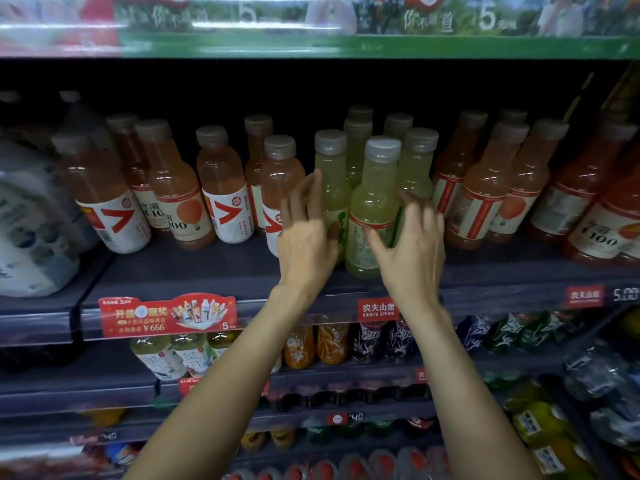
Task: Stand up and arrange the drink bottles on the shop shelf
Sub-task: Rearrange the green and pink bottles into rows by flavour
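Several pale green drink bottles stand upright in the middle of the dark shelf [207,271]. The front green bottle [375,202] stands nearest the edge, and a second green bottle [330,178] stands just to its left. My left hand [304,233] is spread with straight fingers between that second bottle and a pink bottle [280,174], its thumb against the green one. On the right of the front bottle is my right hand [412,247], fingers spread and relaxed, the thumb touching the label. Neither hand grips anything.
More pink bottles [221,188] stand apart and at uneven angles to the left, beside big white jugs [31,220]. Orange bottles [485,192] fill the right. A red promo tag [168,315] hangs on the shelf rail. Lower shelves hold tea bottles [173,355].
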### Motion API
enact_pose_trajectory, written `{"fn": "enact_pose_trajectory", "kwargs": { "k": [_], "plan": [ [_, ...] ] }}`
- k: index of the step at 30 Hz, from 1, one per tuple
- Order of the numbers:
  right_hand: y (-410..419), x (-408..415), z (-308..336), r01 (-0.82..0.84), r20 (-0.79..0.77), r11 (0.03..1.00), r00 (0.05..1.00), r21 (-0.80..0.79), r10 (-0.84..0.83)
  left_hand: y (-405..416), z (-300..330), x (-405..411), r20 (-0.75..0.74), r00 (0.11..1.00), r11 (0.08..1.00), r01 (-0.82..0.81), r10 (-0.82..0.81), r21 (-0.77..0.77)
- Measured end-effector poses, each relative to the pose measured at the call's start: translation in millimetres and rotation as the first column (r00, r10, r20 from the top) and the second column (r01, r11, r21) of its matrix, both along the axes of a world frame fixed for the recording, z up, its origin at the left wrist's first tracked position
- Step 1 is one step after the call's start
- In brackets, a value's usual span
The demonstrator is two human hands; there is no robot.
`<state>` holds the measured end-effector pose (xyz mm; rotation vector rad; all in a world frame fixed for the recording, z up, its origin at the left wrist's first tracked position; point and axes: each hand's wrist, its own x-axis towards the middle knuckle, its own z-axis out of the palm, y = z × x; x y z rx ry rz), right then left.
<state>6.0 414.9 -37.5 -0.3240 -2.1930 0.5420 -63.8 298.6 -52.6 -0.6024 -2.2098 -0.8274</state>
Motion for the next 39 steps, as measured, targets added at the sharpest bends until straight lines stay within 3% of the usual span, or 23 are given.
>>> {"fn": "enact_pose_trajectory", "kwargs": {
  "k": [6,9,11,16,20,23,25,28,32,39],
  "plan": [
    [-1.0,-1.9,-2.5,0.035,-0.015,0.997,0.999,0.063,-0.034,-4.5,-1.1,0.9,0.012,0.998,0.997,0.064,-0.064,0.031],
    [-7.5,-1.2,-3.9,0.024,-0.121,0.998,0.992,0.049,-0.018,-22.7,3.1,4.0,0.046,0.975,0.972,0.210,-0.216,0.108],
    [-16.8,-2.0,-1.8,-0.073,-0.207,0.993,0.974,0.091,0.091,-38.9,8.8,9.8,0.021,0.971,0.963,0.233,-0.238,0.136],
    [-62.1,-13.7,7.2,-0.515,-0.043,0.844,0.849,0.148,0.526,-108.1,17.3,5.1,-0.061,0.998,0.966,0.041,-0.027,0.256],
    [-105.1,-39.8,11.9,-0.633,0.075,0.772,0.773,0.058,0.629,-171.7,13.0,-18.9,-0.026,0.990,0.940,-0.125,0.140,0.316],
    [-136.5,-65.2,20.8,-0.567,0.089,0.822,0.823,0.061,0.561,-201.3,12.3,-41.1,0.000,0.993,0.939,-0.109,0.116,0.327],
    [-155.6,-85.4,28.3,-0.493,0.083,0.870,0.868,0.030,0.489,-207.7,12.9,-56.3,0.037,0.997,0.968,-0.073,0.066,0.239],
    [-173.4,-114.8,38.8,-0.343,0.220,0.936,0.910,-0.082,0.353,-201.5,20.4,-78.1,0.120,0.988,0.991,-0.106,0.096,0.085],
    [-183.1,-126.9,40.2,-0.229,0.288,0.973,0.934,0.022,0.213,-194.7,23.7,-94.9,0.107,0.980,0.986,-0.169,0.169,-0.015],
    [-179.0,-131.0,32.8,-0.179,0.223,0.979,0.963,0.093,0.155,-198.1,16.7,-91.4,0.097,0.995,0.987,-0.042,0.027,0.158]
  ]
}}
